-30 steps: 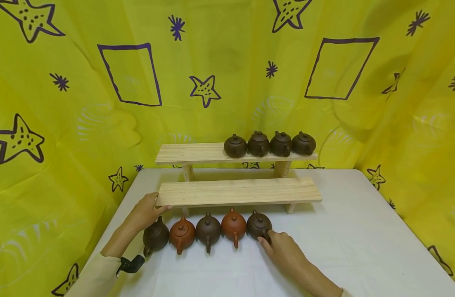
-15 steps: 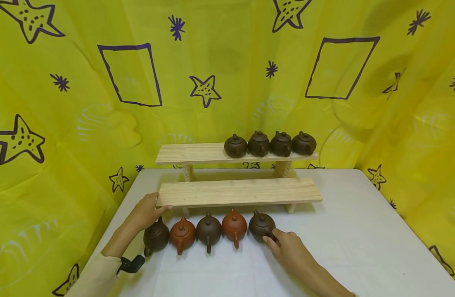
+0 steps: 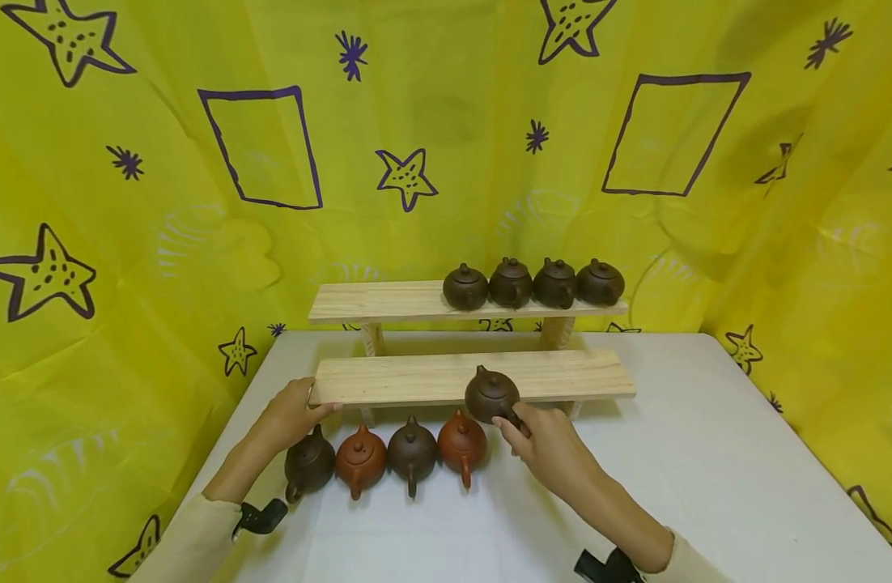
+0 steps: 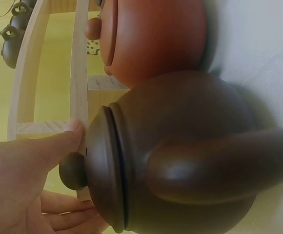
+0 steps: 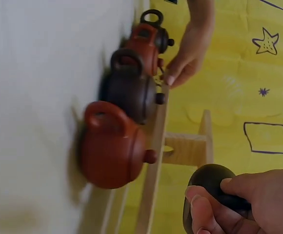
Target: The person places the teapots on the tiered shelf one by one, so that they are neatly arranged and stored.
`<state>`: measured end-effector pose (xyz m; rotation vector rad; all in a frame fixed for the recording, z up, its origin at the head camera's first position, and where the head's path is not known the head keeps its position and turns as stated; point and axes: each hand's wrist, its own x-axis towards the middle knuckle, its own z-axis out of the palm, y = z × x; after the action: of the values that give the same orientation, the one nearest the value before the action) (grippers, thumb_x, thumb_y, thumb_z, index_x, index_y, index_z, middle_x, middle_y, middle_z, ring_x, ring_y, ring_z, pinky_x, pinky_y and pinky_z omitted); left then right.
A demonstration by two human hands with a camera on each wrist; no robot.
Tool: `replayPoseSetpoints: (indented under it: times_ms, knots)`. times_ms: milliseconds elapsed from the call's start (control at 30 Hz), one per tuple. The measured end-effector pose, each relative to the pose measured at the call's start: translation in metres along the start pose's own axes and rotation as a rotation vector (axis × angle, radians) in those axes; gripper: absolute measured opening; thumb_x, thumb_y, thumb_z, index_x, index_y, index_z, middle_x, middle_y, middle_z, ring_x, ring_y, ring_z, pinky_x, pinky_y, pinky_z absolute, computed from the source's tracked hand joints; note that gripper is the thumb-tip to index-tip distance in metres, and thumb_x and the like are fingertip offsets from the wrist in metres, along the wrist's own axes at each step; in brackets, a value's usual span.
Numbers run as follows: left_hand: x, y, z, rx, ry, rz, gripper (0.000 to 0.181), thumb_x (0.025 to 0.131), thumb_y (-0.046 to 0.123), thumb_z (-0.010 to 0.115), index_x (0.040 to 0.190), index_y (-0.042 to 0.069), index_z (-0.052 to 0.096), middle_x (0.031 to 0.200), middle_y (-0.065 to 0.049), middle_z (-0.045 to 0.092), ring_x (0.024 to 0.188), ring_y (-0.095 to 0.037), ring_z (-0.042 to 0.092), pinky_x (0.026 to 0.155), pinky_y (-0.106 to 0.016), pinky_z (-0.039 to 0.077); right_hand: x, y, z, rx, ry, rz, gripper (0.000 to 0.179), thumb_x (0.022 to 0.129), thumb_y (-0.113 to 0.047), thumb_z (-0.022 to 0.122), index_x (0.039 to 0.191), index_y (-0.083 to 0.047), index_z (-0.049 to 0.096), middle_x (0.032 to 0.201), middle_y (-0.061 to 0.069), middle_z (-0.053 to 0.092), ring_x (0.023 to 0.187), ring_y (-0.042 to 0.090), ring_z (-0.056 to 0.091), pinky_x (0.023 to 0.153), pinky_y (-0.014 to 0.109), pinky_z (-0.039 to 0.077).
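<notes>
My right hand (image 3: 555,449) grips a dark brown teapot (image 3: 492,394) by its handle and holds it in the air before the front edge of the lower wooden shelf (image 3: 395,379). In the right wrist view my fingers partly cover this teapot (image 5: 212,178). My left hand (image 3: 284,417) holds the left end of the lower shelf, thumb on its front edge. On the table below stand a dark teapot (image 3: 311,461) nearest my left hand, a reddish-orange teapot (image 3: 361,460), another dark teapot (image 3: 412,452) and a second reddish-orange one (image 3: 462,441), handles toward me.
The upper wooden shelf (image 3: 376,300) carries several dark teapots (image 3: 511,283) in a row on its right half. A white cloth (image 3: 708,453) covers the table. Yellow patterned fabric (image 3: 475,97) hangs behind and at both sides.
My right hand has drawn the dark teapot slightly right, out of the row, then lifted it up and left toward the lower shelf. My left hand stays on the shelf end.
</notes>
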<state>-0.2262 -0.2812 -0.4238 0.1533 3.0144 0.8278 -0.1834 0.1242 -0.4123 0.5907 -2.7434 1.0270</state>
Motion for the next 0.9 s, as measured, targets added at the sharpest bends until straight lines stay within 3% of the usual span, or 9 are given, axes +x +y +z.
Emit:
replayPoseSetpoints:
  times_ms: [100, 300, 633, 900]
  knots:
    - [0.0, 0.0, 0.0, 0.002, 0.002, -0.003, 0.067, 0.1, 0.031, 0.075, 0.136, -0.02, 0.051, 0.13, -0.039, 0.06, 0.121, -0.052, 0.06, 0.099, -0.064, 0.049, 0.018, -0.012, -0.001, -0.01, 0.009, -0.024, 0.036, 0.105, -0.023, 0.068, 0.073, -0.015, 0.054, 0.058, -0.01, 0.059, 0.05, 0.002, 0.05, 0.049, 0.022, 0.038]
    - [-0.001, 0.0, 0.0, 0.003, 0.007, -0.015, 0.067, 0.1, 0.031, 0.075, 0.137, -0.02, 0.051, 0.132, -0.04, 0.059, 0.123, -0.053, 0.059, 0.1, -0.064, 0.048, 0.057, -0.041, 0.003, -0.022, 0.029, -0.084, 0.04, 0.107, -0.027, 0.065, 0.073, -0.012, 0.05, 0.057, -0.006, 0.036, 0.051, 0.008, 0.035, 0.05, 0.023, 0.028]
    - [0.001, -0.002, 0.003, -0.008, 0.006, -0.011, 0.064, 0.1, 0.031, 0.075, 0.136, -0.018, 0.053, 0.129, -0.037, 0.061, 0.115, -0.045, 0.062, 0.095, -0.061, 0.05, 0.115, -0.068, 0.015, -0.041, 0.105, -0.147, 0.039, 0.108, -0.026, 0.062, 0.075, -0.009, 0.053, 0.06, -0.002, 0.04, 0.051, 0.011, 0.04, 0.049, 0.024, 0.029]
    - [0.0, -0.002, 0.002, 0.004, 0.023, 0.003, 0.062, 0.099, 0.03, 0.076, 0.132, -0.018, 0.055, 0.125, -0.036, 0.063, 0.11, -0.045, 0.063, 0.092, -0.06, 0.051, 0.149, -0.07, 0.021, -0.046, 0.119, -0.074, 0.039, 0.11, -0.03, 0.058, 0.079, -0.007, 0.057, 0.062, 0.002, 0.046, 0.052, 0.017, 0.046, 0.051, 0.028, 0.035]
